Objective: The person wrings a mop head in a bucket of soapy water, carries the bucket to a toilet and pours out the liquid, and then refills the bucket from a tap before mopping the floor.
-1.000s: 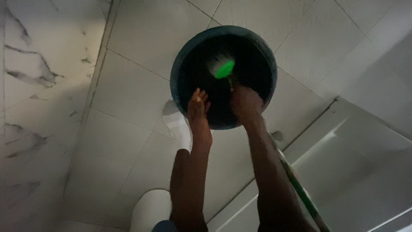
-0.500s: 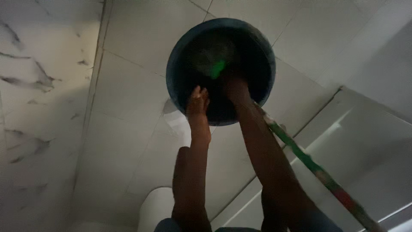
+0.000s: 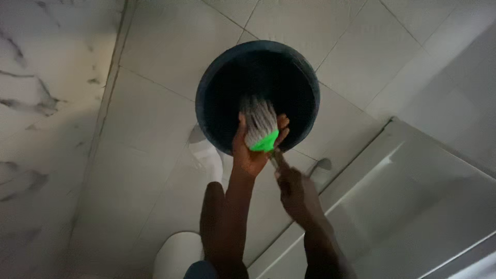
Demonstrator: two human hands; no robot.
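A dark round bucket [image 3: 217,72] stands on the pale tiled floor. Over its near rim is a mop head [image 3: 259,124] with whitish strands and a bright green collar. My left hand [image 3: 248,152] cups the mop head from below, fingers wrapped around the strands. My right hand [image 3: 292,188] grips the mop handle just below the green collar. Both forearms reach up from the bottom of the view.
A marble-patterned wall [image 3: 36,103] runs along the left. A white raised ledge or tub edge [image 3: 413,175] lies at the right. A white rounded object [image 3: 173,256] sits at the bottom, and a whitish patch [image 3: 206,150] lies on the floor beside the bucket.
The mop head came up out of the bucket toward its near rim. My left hand left the rim and took hold of the strands. My right hand drew back along the handle.
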